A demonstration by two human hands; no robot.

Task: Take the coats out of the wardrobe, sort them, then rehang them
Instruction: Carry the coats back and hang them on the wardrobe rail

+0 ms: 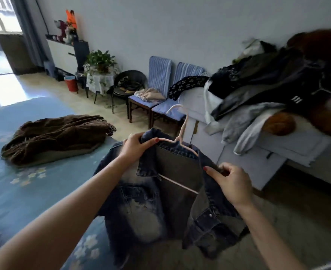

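Holding a denim jacket up in the near middle of the scene, the person has the left hand curled round the collar and shoulder on the left, and the right hand pinching the front edge on the right, both clamped on the cloth. A pale pink hanger sits inside the shoulders, its hook rising just beyond the collar and its bar crossing the open front. The denim looks thick and fairly heavy, limp enough to sag yet unlikely to slip; it would best be taken by the shoulders over the hanger arms, or by the hook itself. To the left lies a bed under a blue flowered cover, with a brown coat spread on it well apart from the jacket. To the right, farther off, a pile of dark and grey coats is heaped on a white cabinet. At the far wall stand two blue-cushioned chairs, a potted plant and a red bucket on a pale floor.
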